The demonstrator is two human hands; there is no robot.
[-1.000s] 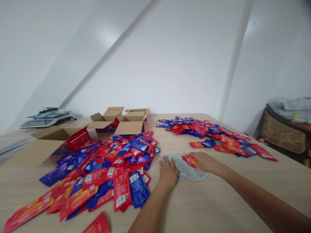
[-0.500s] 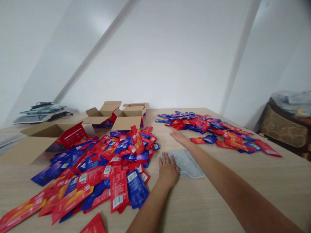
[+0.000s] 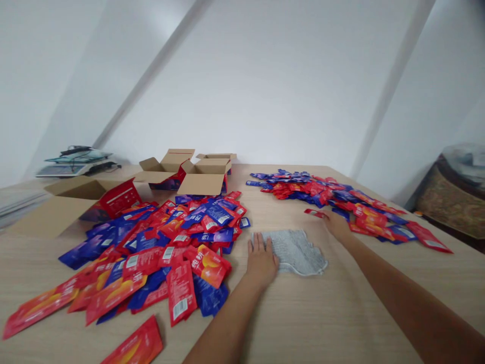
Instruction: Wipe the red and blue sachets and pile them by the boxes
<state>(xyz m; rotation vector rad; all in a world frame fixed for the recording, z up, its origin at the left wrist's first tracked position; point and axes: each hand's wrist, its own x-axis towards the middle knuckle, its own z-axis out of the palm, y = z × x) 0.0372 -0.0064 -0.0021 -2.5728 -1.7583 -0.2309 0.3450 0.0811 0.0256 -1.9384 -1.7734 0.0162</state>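
Observation:
My left hand (image 3: 262,258) lies flat, fingers stretched out, over the left end of a grey cloth (image 3: 297,253) on the table. My right hand (image 3: 336,226) is closed at the right end of a small red packet (image 3: 314,213), which looks slightly tilted, near the front of the far right pile of red and blue packets (image 3: 314,191). Its fingertips are partly hidden. Left of my left hand spreads a larger heap of red and blue packets (image 3: 162,242), where a red packet with an orange picture (image 3: 208,265) lies on top.
Open cardboard boxes stand behind the left heap, the nearest box (image 3: 56,215) at far left. A flat device with things stacked on it (image 3: 76,164) sits at the back left. One red packet (image 3: 134,344) lies near the front edge. A patterned brown item (image 3: 454,197) is at right.
My right hand has moved right and toward me, from bare table to the red packet. The upright red packet in the left heap is gone from there; one now lies at its near right side.

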